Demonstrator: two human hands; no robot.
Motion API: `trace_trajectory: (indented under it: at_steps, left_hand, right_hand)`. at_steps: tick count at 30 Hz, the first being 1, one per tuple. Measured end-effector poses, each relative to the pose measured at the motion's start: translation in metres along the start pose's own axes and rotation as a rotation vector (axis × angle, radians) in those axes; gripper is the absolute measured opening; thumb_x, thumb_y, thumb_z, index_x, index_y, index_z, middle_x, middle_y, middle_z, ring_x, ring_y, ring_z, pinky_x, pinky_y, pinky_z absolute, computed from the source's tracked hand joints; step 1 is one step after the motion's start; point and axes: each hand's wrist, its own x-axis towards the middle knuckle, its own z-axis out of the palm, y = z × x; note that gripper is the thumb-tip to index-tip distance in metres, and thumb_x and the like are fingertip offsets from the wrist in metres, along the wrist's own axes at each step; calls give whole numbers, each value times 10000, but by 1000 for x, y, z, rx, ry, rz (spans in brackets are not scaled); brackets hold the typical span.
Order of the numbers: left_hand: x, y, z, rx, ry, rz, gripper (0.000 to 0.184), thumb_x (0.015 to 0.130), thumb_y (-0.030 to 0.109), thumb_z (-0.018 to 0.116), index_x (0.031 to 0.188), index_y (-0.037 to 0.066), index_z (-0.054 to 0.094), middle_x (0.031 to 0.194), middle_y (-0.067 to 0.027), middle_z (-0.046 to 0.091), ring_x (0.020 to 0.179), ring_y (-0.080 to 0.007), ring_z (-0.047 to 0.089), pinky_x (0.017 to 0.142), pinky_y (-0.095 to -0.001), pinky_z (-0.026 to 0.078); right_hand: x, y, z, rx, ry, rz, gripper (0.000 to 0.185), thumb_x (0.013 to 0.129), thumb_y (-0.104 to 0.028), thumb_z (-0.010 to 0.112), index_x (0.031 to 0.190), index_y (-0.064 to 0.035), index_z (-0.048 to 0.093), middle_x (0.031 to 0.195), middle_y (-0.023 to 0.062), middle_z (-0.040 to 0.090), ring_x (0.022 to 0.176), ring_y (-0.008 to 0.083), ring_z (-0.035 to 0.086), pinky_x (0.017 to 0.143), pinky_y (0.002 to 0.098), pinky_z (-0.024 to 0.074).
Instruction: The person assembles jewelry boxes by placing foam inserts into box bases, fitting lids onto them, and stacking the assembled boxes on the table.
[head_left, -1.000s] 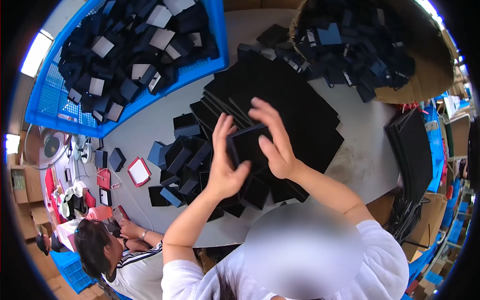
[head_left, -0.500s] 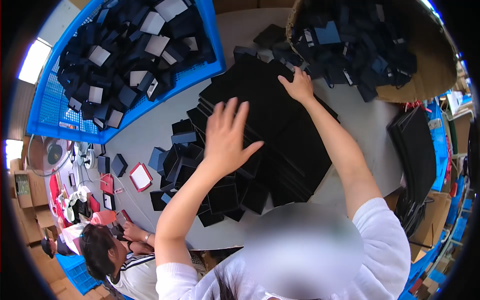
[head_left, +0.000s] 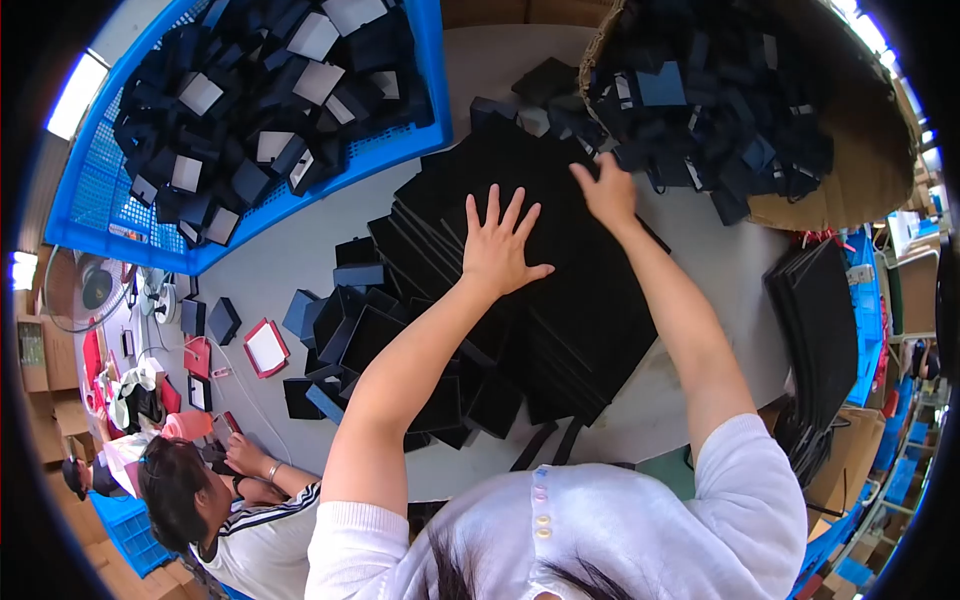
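Note:
My left hand (head_left: 498, 243) lies with fingers spread on the stack of black sheets (head_left: 570, 290) in the middle of the table. My right hand (head_left: 607, 192) is at the stack's upper right edge, thumb and fingers apart, holding nothing. The sheets are fanned in uneven layers, with several edges showing at the left and lower side. Left of and below the stack sits a heap of small black and dark blue boxes (head_left: 375, 335), some open side up.
A blue crate (head_left: 440, 70) of dark boxes stands upper left, a cardboard carton (head_left: 860, 190) of dark pieces upper right. A red-framed tray (head_left: 266, 348) lies left. Black folded sheets (head_left: 815, 320) hang at the right edge. A co-worker (head_left: 190, 500) sits lower left.
The small black box held between my hands a second ago has left them. My hands moved apart onto the stack; since then my left hand has shifted right and flattened, my right hand slightly lower.

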Motion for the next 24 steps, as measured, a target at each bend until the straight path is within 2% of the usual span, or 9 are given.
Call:
trace_trajectory:
  at_steps: [3,6,7,9,12,16,20,22,24]
  left_hand:
    - [-2,-2,2,-55,24,9,974,737,714,598,1489,160,319,1549,-120,254,1444,-381,157,1134,-615,91]
    - [5,-4,3,-231,170,-26,1070,703,658,679,1478,36,283,1539,-161,249,1447,-359,162,1144,-590,94]
    - [4,-4,2,-315,254,-37,1134,648,576,767,1454,-43,264,1524,-193,257,1449,-342,170,1154,-559,114]
    - [0,0,-6,-287,273,-66,1146,634,563,781,1457,-39,259,1525,-195,253,1448,-344,172,1154,-553,119]
    - [-5,1,-5,-260,278,-124,1186,595,542,812,1467,-24,242,1532,-199,234,1446,-351,177,1154,-537,134]
    - [-6,-3,-3,-275,256,-156,1207,590,554,813,1475,-17,222,1537,-214,209,1444,-358,180,1154,-535,137]
    - [-3,-3,-2,-309,227,-177,1205,601,542,819,1473,-26,214,1531,-234,210,1440,-369,181,1153,-537,144]
    - [8,-9,-7,-672,496,-199,1175,628,479,832,1471,-41,200,1523,-247,217,1423,-396,206,1149,-521,180]
    - [21,-15,-28,-1438,465,-427,1028,703,287,837,1470,-22,227,1434,-244,376,1293,-336,436,1030,-386,397]
  right_hand:
    - [30,37,-13,148,254,268,540,801,-491,709,924,31,646,908,192,694,871,348,671,766,424,510]
    - [33,42,-23,900,-208,402,436,864,-450,673,892,-14,668,779,27,629,732,141,583,676,306,465]
    - [23,29,-21,721,-220,245,381,877,-431,667,862,-50,672,714,-10,564,676,96,513,621,271,420]
    - [3,6,1,496,-203,97,521,834,-463,679,912,53,667,783,150,684,774,247,650,725,348,482]
    - [-28,-43,15,167,-221,68,825,757,-577,687,1273,37,495,1171,283,607,1089,419,596,929,445,481]
    - [-16,-41,20,201,-247,-30,708,724,-534,730,1090,62,622,1042,277,658,994,426,634,852,431,517]
    - [18,-5,-20,913,-46,291,418,788,-277,760,1048,35,658,985,118,706,869,211,673,798,339,517]
    - [10,-13,-47,1028,-245,222,412,813,-251,747,1089,38,645,1039,104,692,931,182,651,844,318,500]
    - [-8,-28,-53,713,-390,-47,445,819,-267,745,1115,45,633,1061,109,683,962,165,631,864,313,489]
